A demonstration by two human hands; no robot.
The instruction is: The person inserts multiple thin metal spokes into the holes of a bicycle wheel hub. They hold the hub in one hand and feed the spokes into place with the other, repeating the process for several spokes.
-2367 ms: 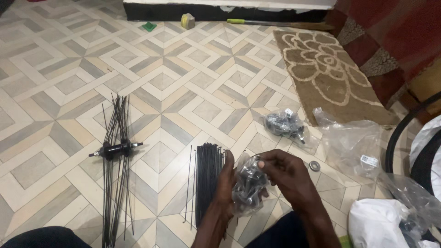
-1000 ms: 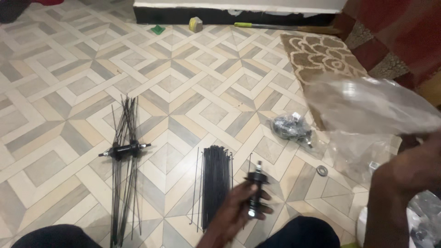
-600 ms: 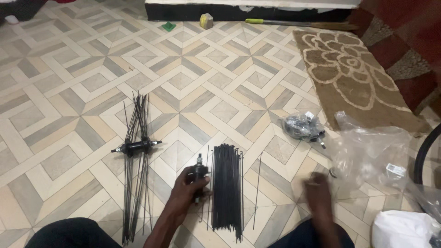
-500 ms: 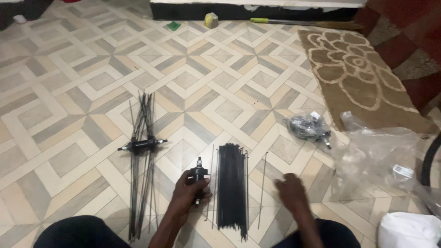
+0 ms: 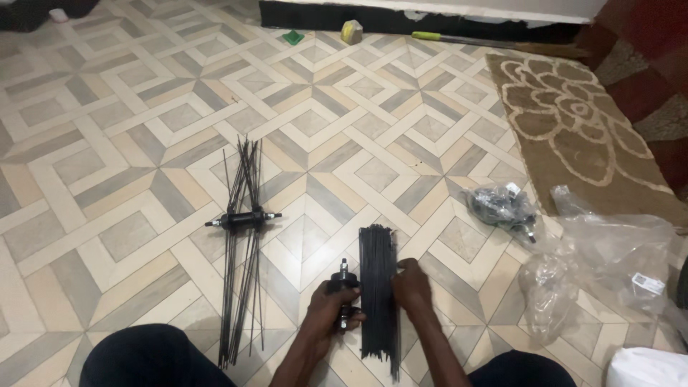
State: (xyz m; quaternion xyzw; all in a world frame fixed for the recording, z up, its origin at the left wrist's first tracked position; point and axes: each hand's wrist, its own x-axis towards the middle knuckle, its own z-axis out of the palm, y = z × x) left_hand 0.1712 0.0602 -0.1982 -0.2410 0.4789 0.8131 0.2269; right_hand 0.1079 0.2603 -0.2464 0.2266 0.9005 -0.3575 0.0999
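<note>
My left hand (image 5: pixel 331 307) grips a black wheel hub (image 5: pixel 345 284) just above the tiled floor, its axle pointing away from me. Right beside it lies a bundle of black spokes (image 5: pixel 378 287), laid lengthwise. My right hand (image 5: pixel 411 285) rests on the right edge of that bundle, fingers curled against the spokes. Further left, a second black hub (image 5: pixel 242 218) lies on the floor with several spokes (image 5: pixel 241 265) threaded through it, fanned out towards and away from me.
A small bag of dark parts (image 5: pixel 500 206) lies to the right. An empty clear plastic bag (image 5: pixel 609 251) sits beside a brown patterned rug (image 5: pixel 573 129). A white bag (image 5: pixel 648 367) is at the lower right corner. My dark-trousered knees (image 5: pixel 143 358) frame the bottom edge.
The hub came out of its plastic bag, which my right hand put down at the right. My left hand brought the hub beside the spoke bundle, and my right hand moved onto the bundle.
</note>
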